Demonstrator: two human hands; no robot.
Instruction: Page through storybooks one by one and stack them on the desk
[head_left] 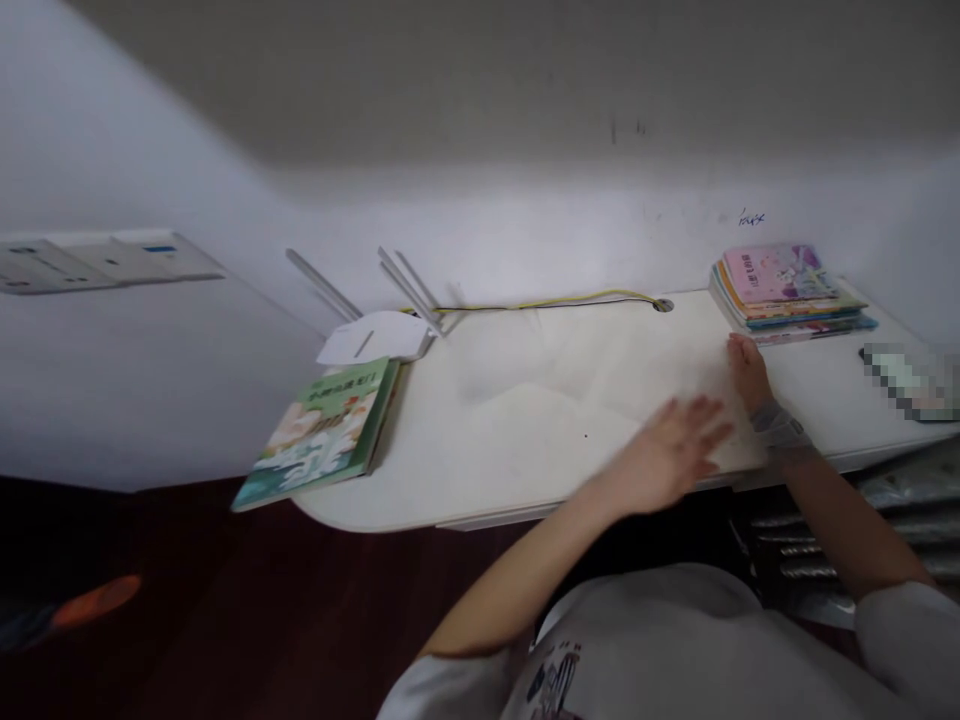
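Observation:
A pale, thin sheet (660, 370), blurred and almost the colour of the desk, lies across the desk's right half; whether it is paper or a page cannot be told. My left hand (671, 455) is over its near part, fingers spread and smeared by motion, with nothing in them. At the sheet's right edge is my right hand (748, 375), fingers together and curled against that edge, its thumb hidden. A clear band circles the right wrist. Just beyond the right hand sits a stack of books (787, 290) with a pink cover on top.
On the white desk (480, 470), a white router (375, 338) with raised antennas stands at the left. Green picture books (322, 430) overhang the left front edge. A yellow cable (555, 300) runs along the wall to a hole. A phone-like thing (911, 380), pixelated, lies far right.

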